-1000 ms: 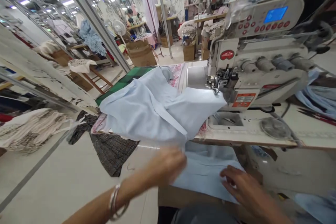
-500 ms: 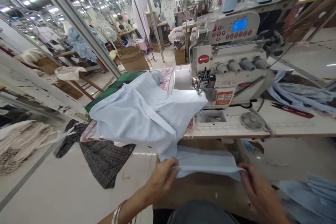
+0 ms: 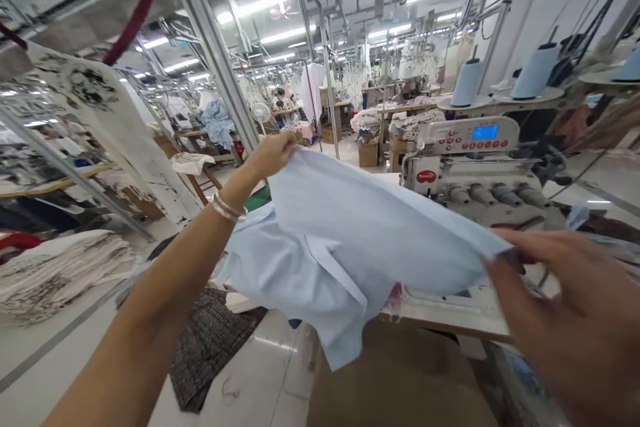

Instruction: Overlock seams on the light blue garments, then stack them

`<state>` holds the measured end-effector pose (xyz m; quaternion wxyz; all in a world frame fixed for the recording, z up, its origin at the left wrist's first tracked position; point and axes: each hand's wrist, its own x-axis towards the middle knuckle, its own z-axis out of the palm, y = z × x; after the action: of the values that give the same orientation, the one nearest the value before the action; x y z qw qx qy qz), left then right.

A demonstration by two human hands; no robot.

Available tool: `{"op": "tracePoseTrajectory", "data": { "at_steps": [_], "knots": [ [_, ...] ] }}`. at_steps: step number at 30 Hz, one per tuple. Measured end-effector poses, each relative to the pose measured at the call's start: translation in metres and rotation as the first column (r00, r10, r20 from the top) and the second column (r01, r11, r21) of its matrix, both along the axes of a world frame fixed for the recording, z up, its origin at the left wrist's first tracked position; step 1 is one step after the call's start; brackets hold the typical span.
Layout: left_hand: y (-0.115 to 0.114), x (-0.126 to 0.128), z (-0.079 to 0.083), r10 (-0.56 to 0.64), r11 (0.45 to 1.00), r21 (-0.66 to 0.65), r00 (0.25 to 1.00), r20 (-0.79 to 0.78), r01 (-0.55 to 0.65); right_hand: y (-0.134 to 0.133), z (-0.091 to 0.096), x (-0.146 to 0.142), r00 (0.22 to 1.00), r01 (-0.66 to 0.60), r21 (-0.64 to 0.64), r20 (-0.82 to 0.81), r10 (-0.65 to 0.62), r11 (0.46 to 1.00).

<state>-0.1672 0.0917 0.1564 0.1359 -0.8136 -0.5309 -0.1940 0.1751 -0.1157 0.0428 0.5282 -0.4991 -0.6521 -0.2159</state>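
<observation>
A light blue piece of fabric [image 3: 370,213] is stretched between my two hands above the sewing table. My left hand [image 3: 273,153], a bracelet on its wrist, pinches the upper left edge, raised and far out. Close to the camera, my right hand [image 3: 565,300] grips the lower right corner between thumb and fingers; it is somewhat blurred. More of the same cloth hangs in folds below, with a narrow strip lying across it and a corner drooping past the table edge. Behind the raised cloth stands a sewing machine [image 3: 470,153], its needle area hidden.
Blue thread cones [image 3: 535,72] stand on a rack at the upper right. Dark knitted cloth [image 3: 215,340] hangs off the table's left side. Folded patterned fabric [image 3: 60,273] lies at far left. A brown cardboard surface [image 3: 390,380] is below the table, and a metal post [image 3: 215,40] rises at left.
Both hands have come up from below the table edge, lifting the blue fabric and spreading it. My left hand went up and away; my right moved nearer the camera. The view has tilted upward.
</observation>
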Motion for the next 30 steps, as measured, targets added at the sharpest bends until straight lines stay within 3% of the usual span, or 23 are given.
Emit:
{"op": "tracePoseTrajectory", "data": {
  "at_steps": [2, 4, 5, 6, 9, 12, 14, 17, 18, 19, 21, 22, 24, 27, 30],
  "knots": [
    [0.017, -0.019, 0.002, 0.095, 0.994, 0.052, 0.995, -0.009, -0.095, 0.0, -0.009, -0.052, 0.975, -0.2, 0.055, 0.106, 0.193, 0.978],
    [0.021, -0.043, -0.014, 0.164, 0.986, 0.035, 0.985, -0.048, -0.163, -0.003, -0.042, -0.101, 0.886, -0.449, -0.053, 0.105, 0.452, 0.892],
    [0.019, -0.055, -0.027, 0.188, 0.982, 0.007, 0.979, -0.078, -0.188, -0.005, -0.063, -0.121, 0.857, -0.485, -0.139, 0.122, 0.501, 0.863],
    [0.015, -0.067, -0.043, 0.207, 0.977, -0.027, 0.972, -0.11, -0.211, -0.008, -0.085, -0.138, 0.859, -0.451, -0.262, 0.134, 0.495, 0.853],
    [-0.005, -0.097, -0.089, 0.229, 0.96, -0.12, 0.955, -0.19, -0.255, -0.016, -0.137, -0.158, 0.876, -0.406, -0.376, 0.098, 0.472, 0.833],
    [-0.03, -0.101, -0.119, 0.218, 0.96, -0.132, 0.956, -0.197, -0.246, -0.016, -0.161, -0.137, 0.93, -0.323, -0.435, 0.016, 0.366, 0.84],
    [-0.051, -0.084, -0.132, 0.192, 0.97, -0.115, 0.966, -0.172, -0.214, -0.013, -0.167, -0.114, 0.967, -0.236, -0.529, -0.043, 0.252, 0.815],
    [-0.092, -0.035, -0.152, 0.006, 0.987, -0.16, 0.991, -0.135, -0.028, -0.012, -0.174, -0.093, 0.965, -0.253, -0.714, -0.137, 0.224, 0.653],
    [-0.107, -0.018, -0.159, -0.183, 0.964, -0.216, 0.976, -0.117, 0.155, -0.013, -0.178, -0.092, 0.954, -0.292, -0.767, -0.191, 0.231, 0.571],
    [-0.121, -0.003, -0.166, -0.362, 0.908, -0.273, 0.923, -0.129, 0.318, -0.016, -0.182, -0.093, 0.941, -0.333, -0.81, -0.254, 0.223, 0.483],
    [-0.146, 0.019, -0.179, -0.533, 0.816, -0.325, 0.84, -0.104, 0.478, -0.024, -0.191, -0.104, 0.909, -0.417, -0.847, -0.384, 0.162, 0.331],
    [-0.155, 0.025, -0.184, -0.551, 0.8, -0.322, 0.833, -0.06, 0.506, -0.027, -0.195, -0.113, 0.892, -0.452, -0.844, -0.437, 0.118, 0.287],
    [-0.169, 0.028, -0.19, -0.503, 0.822, -0.266, 0.861, 0.078, 0.504, -0.032, -0.202, -0.131, 0.859, -0.503, -0.822, -0.508, 0.053, 0.268],
    [-0.189, 0.025, -0.199, -0.49, 0.838, -0.165, 0.85, 0.194, 0.521, -0.032, -0.209, -0.149, 0.84, -0.522, -0.796, -0.542, 0.022, 0.306],
    [-0.219, 0.028, -0.227, -0.662, 0.722, -0.162, 0.74, 0.12, 0.673, -0.028, -0.217, -0.152, 0.829, -0.515, -0.771, -0.558, -0.01, 0.375]
  ]
}}
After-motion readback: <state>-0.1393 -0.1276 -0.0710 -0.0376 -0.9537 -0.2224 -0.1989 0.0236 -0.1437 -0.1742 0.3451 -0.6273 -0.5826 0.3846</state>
